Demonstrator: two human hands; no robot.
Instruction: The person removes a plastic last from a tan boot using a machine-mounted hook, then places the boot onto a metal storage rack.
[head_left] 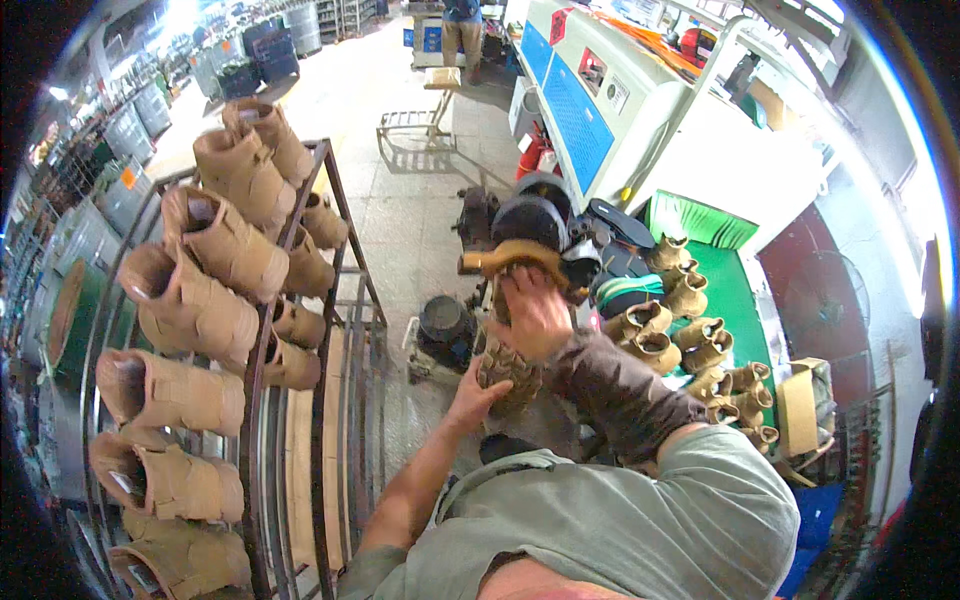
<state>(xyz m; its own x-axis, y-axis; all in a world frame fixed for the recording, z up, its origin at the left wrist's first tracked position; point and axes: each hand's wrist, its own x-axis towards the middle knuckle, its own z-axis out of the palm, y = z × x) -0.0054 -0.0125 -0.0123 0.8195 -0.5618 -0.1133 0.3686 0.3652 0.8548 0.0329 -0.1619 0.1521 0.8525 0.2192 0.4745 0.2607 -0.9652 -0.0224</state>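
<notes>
In front of my body I hold a brown boot (pixel 512 378), its patterned, tread-like side turned up. My left hand (pixel 474 394) is closed round its near end, thumb lying on top. Further forward, my right hand (pixel 537 314) presses over the boot's far part, fingers bent over it and hiding much of it. The right fingertips are close to a tan curved band (pixel 515 254) on a dark machine with rounded black covers (pixel 530 218). A dark brown sleeve (pixel 630 385) covers my right forearm.
On my left stands a metal rack (pixel 322 300) with several tan boots (pixel 185 392). To the right, several small brown boots (pixel 705 345) stand on a green surface (pixel 738 285). A black motor (pixel 448 325) sits low beside the machine. Ahead are a fire extinguisher (pixel 533 152) and a small metal stand (pixel 415 122).
</notes>
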